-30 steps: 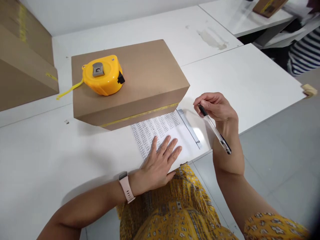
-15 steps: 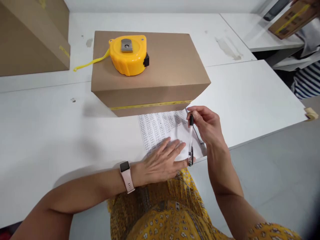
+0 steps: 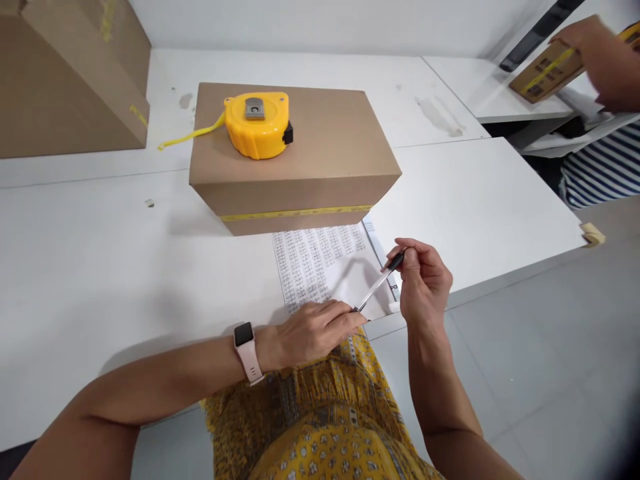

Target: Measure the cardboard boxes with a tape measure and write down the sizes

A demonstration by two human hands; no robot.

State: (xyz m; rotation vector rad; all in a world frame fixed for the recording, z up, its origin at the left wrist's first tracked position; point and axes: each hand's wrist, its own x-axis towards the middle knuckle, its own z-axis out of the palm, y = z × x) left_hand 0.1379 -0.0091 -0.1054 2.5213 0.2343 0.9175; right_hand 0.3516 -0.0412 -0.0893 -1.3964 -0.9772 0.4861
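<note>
A pen (image 3: pixel 373 290) with a clear barrel and black ends slants between my two hands. My right hand (image 3: pixel 425 283) pinches its upper black end between thumb and fingers. At the lower end, the fingers of my left hand (image 3: pixel 320 330) close around the tip, which they partly hide. Below lies a sheet of paper (image 3: pixel 320 260) with columns of handwriting, its lower right part blank. The far edge of the sheet meets a closed cardboard box (image 3: pixel 310 140) sealed with yellow tape. A yellow tape measure (image 3: pixel 257 127) with a wrist strap rests on the box.
A larger cardboard box (image 3: pixel 75 87) stands at the far left of the white table (image 3: pixel 100 267). At the upper right, another person's hand (image 3: pixel 583 37) touches a small taped box (image 3: pixel 545 73). The table's front edge runs close to my body.
My left hand has gone from lying flat with spread fingers to closing on the pen's lower end. The pen has tilted from upright to slanting. Another person's arm has come into view.
</note>
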